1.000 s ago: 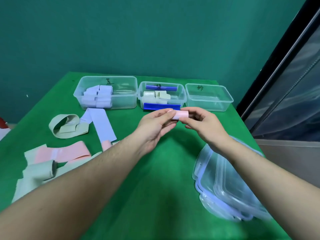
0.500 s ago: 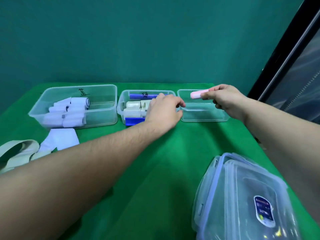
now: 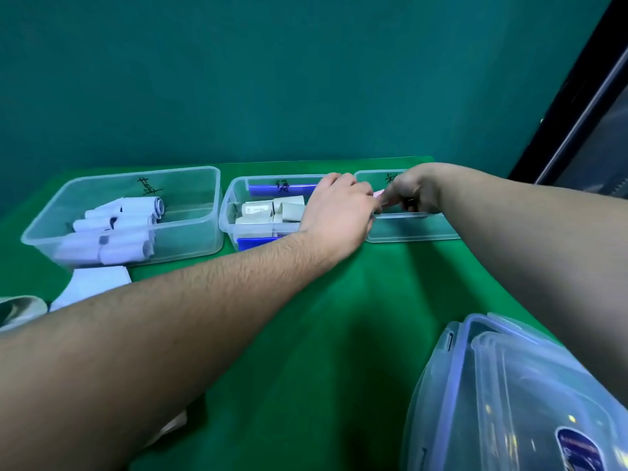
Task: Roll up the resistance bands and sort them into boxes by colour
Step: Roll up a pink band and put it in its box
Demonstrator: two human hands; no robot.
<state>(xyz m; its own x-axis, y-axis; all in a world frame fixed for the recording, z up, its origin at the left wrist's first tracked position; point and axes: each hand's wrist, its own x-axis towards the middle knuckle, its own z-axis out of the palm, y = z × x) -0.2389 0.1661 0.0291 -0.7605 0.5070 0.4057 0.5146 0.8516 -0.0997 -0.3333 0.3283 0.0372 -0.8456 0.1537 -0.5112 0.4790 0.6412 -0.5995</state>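
Item: pink rolled band (image 3: 380,195), one piece. Only a sliver showed between the two hands, pinched in the fingers (image 3: 390,195) of the right hand (image 3: 413,190), which were clenched on it over the near-left corner of the right-hand box (image 3: 413,232). One second before, it was held between both hands in mid-table; half a second before, the right hand alone carried it above this box's rim. It had since come down to rim level. Judged: delivery nearly complete, release pending

Item: left hand (image 3: 336,212). It lay just left of the right fingers, over the gap between the middle box (image 3: 227,215) and the right-hand box, its fingertips touching or nearly touching the roll. Whether its fingers gripped the roll or only steadied it could not be told

Item: right-hand box, clear plastic, handwritten mark on the far wall partly hidden by the right hand. No other contents seen; this roll would probably be its first

Item: middle box, left of the fingers. Held pale green rolls (image 3: 272,210) and blue pieces

Item: left box (image 3: 210,198), farthest left of the fingers. Held white-lilac rolls (image 3: 119,229)

Item: unrolled bands at the left edge of the table (image 3: 306,317), well apart from the fingers: one pale lilac (image 3: 95,283), one pale green (image 3: 17,309). Judged: rolling work remained

Item: stacked lids (image 3: 509,385), near right
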